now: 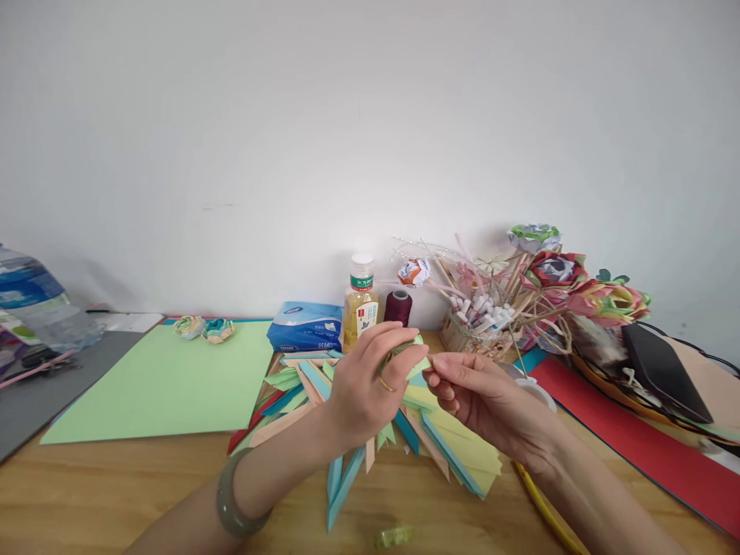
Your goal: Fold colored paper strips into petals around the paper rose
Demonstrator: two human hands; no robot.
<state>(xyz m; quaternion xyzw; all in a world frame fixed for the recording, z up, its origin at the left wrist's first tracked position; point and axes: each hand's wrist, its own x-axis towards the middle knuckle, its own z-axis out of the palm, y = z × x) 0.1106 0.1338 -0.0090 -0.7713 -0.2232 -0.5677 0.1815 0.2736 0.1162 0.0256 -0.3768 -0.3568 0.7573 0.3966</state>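
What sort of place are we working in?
Probably a papercraft table, home or studio I can't tell: folded paper strips, a dark thread spool and paper flowers.

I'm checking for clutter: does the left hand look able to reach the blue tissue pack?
Probably yes: only low folded strips seem to lie between the left hand and the blue tissue pack, though the hand's grip is on pale green paper.

Bangle (227, 497): smooth, grey-green, left forearm (294, 449), behind the grip
Ring (387, 385): thin, gold-coloured, left hand (367, 378), beside the grip
Sleeves: none visible
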